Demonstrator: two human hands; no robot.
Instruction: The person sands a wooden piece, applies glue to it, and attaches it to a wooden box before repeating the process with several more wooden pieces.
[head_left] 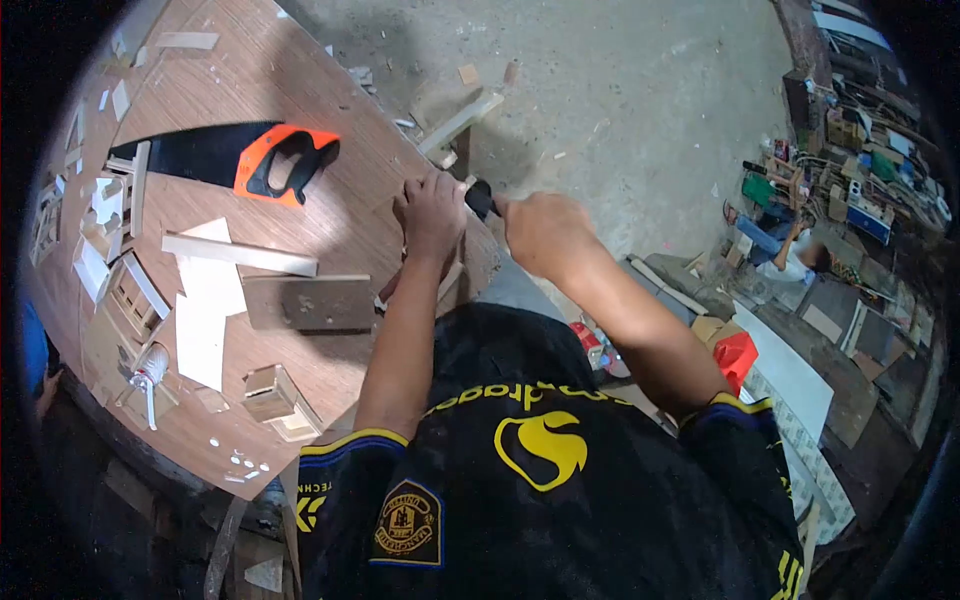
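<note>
At the table's edge, my left hand [435,215] is closed with its fingers curled over a wooden piece [452,280], mostly hidden by the hand and forearm. Just right of it, my right hand [545,232] is wrapped round the handle of a tool with a black rounded end [480,198]. That end is close against the left hand's fingers; I cannot make out the tool's exact kind. A handsaw [262,165] with an orange and black handle lies flat to the left. Nearer my left forearm lie a brown board [310,303] and a pale wood strip [240,254].
The brown tabletop [345,215] carries white sheets [203,330], small wooden assemblies [135,290], a glue-like bottle [150,368] and a wooden block [280,400]. Offcuts lie on the concrete floor [640,110]. A person [790,250] sits by cluttered materials at right; another person's arm [45,385] shows far left.
</note>
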